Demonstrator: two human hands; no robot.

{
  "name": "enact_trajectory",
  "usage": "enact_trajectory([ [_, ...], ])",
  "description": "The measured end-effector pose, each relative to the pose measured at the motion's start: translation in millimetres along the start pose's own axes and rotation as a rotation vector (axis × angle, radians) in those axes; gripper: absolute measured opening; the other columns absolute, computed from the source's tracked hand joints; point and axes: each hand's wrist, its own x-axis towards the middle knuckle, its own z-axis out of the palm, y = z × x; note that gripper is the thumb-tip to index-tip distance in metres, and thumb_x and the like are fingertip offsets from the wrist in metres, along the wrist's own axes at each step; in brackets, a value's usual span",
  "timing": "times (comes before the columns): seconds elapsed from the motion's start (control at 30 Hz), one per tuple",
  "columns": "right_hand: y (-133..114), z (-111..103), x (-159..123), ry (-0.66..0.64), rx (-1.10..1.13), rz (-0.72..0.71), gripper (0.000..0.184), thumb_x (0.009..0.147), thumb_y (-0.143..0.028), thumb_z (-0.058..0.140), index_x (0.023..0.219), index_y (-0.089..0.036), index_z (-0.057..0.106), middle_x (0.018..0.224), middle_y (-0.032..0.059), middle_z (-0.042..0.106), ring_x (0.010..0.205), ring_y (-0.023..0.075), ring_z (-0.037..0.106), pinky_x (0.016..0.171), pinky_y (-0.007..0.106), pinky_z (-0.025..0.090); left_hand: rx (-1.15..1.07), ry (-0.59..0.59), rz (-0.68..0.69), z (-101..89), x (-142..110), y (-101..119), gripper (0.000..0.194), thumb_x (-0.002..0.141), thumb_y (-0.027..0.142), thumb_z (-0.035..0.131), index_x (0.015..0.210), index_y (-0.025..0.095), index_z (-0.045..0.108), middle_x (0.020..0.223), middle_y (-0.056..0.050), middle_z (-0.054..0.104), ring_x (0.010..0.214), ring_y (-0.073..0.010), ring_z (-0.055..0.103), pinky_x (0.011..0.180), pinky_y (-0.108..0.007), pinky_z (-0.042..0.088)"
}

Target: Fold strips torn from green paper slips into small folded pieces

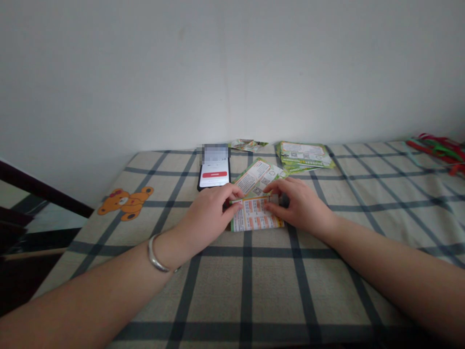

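Note:
A printed leaflet [257, 217], white with orange blocks and a green edge, lies tilted on the cloth in front of me. My left hand [214, 206] pinches its upper left corner between thumb and fingers. At the upper right edge, my right hand [300, 203] grips the same leaflet, thumb on the front and fingers curled over the top. Directly behind it rests another leaflet [254, 175] with text and square codes, its lower part covered by the front one. A phone [214, 169] with a lit screen lies just beyond my left hand.
A stack of green-edged leaflets [305, 154] sits near the wall, and a crumpled printed piece [249, 145] lies beside the phone. Red and green strips [441, 150] are heaped far right. A bear picture [125, 203] marks the left of the checked tablecloth [218, 291].

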Motion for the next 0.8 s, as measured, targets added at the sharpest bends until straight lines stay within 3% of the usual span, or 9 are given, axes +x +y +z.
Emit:
enact_trajectory([
  [0.27,1.9,2.2,-1.8,-0.078,0.280,0.142,0.008,0.084,-0.027,0.062,0.089,-0.021,0.061,0.069,-0.0023,0.059,0.057,0.0107,0.050,0.051,0.023,0.038,-0.135,0.024,-0.059,0.6,-1.1,-1.5,0.011,0.088,0.021,0.057,0.098,0.021,0.060,0.084,0.002,0.066,0.075,-0.0139,0.060,0.070,-0.029,0.047],
  [0.53,4.9,5.5,-3.6,0.039,0.379,0.172,0.012,0.081,-0.025,0.066,0.091,-0.022,0.060,0.078,-0.0002,0.063,0.064,0.0119,0.053,0.057,0.025,0.043,-0.248,-0.011,-0.093,5.1,-1.9,-12.6,0.017,0.092,0.031,0.053,0.106,0.023,0.055,0.085,0.002,0.067,0.073,-0.0136,0.062,0.065,-0.028,0.046],
  [0.8,5.8,6.6,-3.4,0.097,0.365,0.160,0.018,0.079,-0.024,0.069,0.095,-0.021,0.060,0.073,-0.0016,0.060,0.062,0.0116,0.052,0.055,0.024,0.043,-0.274,0.046,-0.089,8.4,0.1,-13.8,0.015,0.088,0.026,0.059,0.102,0.022,0.056,0.080,0.003,0.065,0.067,-0.0118,0.060,0.062,-0.026,0.045],
])
